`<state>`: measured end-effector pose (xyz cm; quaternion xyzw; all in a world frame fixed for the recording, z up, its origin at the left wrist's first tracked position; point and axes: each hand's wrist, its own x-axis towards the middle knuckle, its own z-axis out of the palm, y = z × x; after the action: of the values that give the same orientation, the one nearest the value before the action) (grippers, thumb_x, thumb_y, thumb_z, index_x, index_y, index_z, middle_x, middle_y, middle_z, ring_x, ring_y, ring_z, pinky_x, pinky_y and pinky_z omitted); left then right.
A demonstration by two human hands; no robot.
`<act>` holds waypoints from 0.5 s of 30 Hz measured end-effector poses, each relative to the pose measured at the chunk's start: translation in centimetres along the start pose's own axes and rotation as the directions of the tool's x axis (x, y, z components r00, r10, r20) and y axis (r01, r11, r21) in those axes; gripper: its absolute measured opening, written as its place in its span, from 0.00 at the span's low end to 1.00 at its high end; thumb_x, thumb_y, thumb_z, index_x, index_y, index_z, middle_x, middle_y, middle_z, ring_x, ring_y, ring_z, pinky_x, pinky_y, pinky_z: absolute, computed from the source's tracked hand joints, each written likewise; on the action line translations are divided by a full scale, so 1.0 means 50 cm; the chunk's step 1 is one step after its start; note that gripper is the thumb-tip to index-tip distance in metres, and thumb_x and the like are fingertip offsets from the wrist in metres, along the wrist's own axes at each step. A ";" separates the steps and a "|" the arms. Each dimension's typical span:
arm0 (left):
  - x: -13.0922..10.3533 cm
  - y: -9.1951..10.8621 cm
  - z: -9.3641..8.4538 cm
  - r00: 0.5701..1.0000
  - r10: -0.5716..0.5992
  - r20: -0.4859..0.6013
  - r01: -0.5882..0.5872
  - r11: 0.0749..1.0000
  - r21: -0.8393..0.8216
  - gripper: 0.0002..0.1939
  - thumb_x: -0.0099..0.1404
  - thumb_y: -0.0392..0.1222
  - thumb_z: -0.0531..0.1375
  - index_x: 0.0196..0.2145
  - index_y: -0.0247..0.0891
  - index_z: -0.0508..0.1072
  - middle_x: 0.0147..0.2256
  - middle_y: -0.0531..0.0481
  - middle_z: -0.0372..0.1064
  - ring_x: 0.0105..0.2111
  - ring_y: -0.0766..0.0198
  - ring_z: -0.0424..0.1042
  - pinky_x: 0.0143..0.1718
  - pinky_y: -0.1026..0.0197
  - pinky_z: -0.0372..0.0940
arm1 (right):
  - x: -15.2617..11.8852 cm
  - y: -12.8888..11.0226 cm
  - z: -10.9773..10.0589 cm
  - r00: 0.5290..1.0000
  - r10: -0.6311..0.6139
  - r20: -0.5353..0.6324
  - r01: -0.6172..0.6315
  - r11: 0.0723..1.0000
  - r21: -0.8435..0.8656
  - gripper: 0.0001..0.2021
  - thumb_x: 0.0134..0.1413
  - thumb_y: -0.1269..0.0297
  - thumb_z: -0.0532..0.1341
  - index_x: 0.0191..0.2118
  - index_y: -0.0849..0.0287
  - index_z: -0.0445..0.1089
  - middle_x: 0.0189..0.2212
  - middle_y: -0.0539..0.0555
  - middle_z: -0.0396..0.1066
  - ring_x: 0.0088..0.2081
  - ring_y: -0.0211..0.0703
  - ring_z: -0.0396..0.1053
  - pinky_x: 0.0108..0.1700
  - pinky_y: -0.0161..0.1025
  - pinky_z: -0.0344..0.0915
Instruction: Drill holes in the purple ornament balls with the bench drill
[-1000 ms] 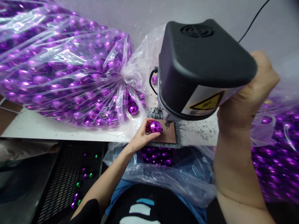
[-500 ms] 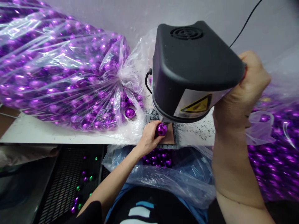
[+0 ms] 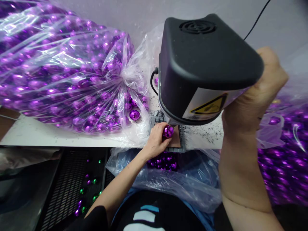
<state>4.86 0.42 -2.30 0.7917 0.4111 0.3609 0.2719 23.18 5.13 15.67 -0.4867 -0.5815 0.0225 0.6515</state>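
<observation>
My left hand (image 3: 157, 140) pinches a shiny purple faceted bauble (image 3: 168, 131) between thumb and fingers. It holds the bauble over a brown pad (image 3: 176, 138) on a small grey base, right beneath the front end of a black press-like machine (image 3: 207, 61). A thin metal part of the machine comes down at the top of the bauble; whether they touch I cannot tell. My right hand (image 3: 271, 72) is closed at the machine's right side, with its fingers and whatever they grip hidden behind the housing.
A large tied clear bag (image 3: 62, 73) of purple baubles lies on the left of the white table (image 3: 31, 131). One loose bauble (image 3: 134, 115) lies beside it. An open bag (image 3: 178, 183) with baubles is at my lap. More bagged baubles (image 3: 286, 166) stand right. Black crate (image 3: 64, 183) lower left.
The machine and my right hand appear a little larger and further right, as the view has shifted slightly. My left hand still holds the bauble under the machine.
</observation>
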 end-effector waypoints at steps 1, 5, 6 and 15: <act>0.001 0.005 0.003 1.000 -0.027 0.001 0.027 1.000 0.003 0.24 0.65 0.42 0.62 0.56 0.39 0.60 0.53 0.41 0.66 0.54 0.52 0.65 0.57 0.47 0.60 | 0.000 -0.001 0.001 1.000 0.003 -0.003 -0.003 1.000 -0.009 0.30 0.51 0.37 0.55 0.27 0.66 0.54 0.22 0.46 0.46 0.27 0.21 0.48 0.29 0.26 0.45; 0.004 0.015 0.019 0.992 -0.105 -0.074 0.110 0.992 0.065 0.18 0.67 0.47 0.60 0.51 0.39 0.63 0.47 0.44 0.69 0.49 0.54 0.67 0.58 0.46 0.57 | 0.001 0.000 0.000 1.000 -0.009 -0.001 0.009 1.000 -0.015 0.30 0.52 0.37 0.54 0.27 0.66 0.55 0.22 0.46 0.44 0.27 0.21 0.47 0.29 0.26 0.45; 0.004 0.015 0.022 0.991 -0.103 -0.084 0.110 0.990 0.093 0.18 0.67 0.47 0.60 0.51 0.38 0.63 0.47 0.44 0.69 0.50 0.53 0.67 0.59 0.45 0.54 | 0.001 0.001 -0.001 1.000 -0.012 0.004 0.012 1.000 -0.012 0.30 0.52 0.37 0.55 0.27 0.66 0.55 0.22 0.46 0.44 0.27 0.21 0.46 0.29 0.26 0.45; 0.007 0.007 0.015 0.991 -0.128 -0.048 0.133 0.984 0.118 0.25 0.65 0.49 0.64 0.55 0.40 0.62 0.49 0.43 0.70 0.54 0.51 0.66 0.64 0.41 0.47 | 0.000 -0.001 -0.005 0.999 -0.037 0.023 0.037 0.999 -0.029 0.24 0.59 0.46 0.54 0.27 0.66 0.54 0.23 0.47 0.43 0.28 0.21 0.46 0.30 0.25 0.45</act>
<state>5.76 0.43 -2.38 0.7707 0.4886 0.3325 0.2380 23.35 4.94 15.74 -0.4851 -0.5981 0.0074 0.6380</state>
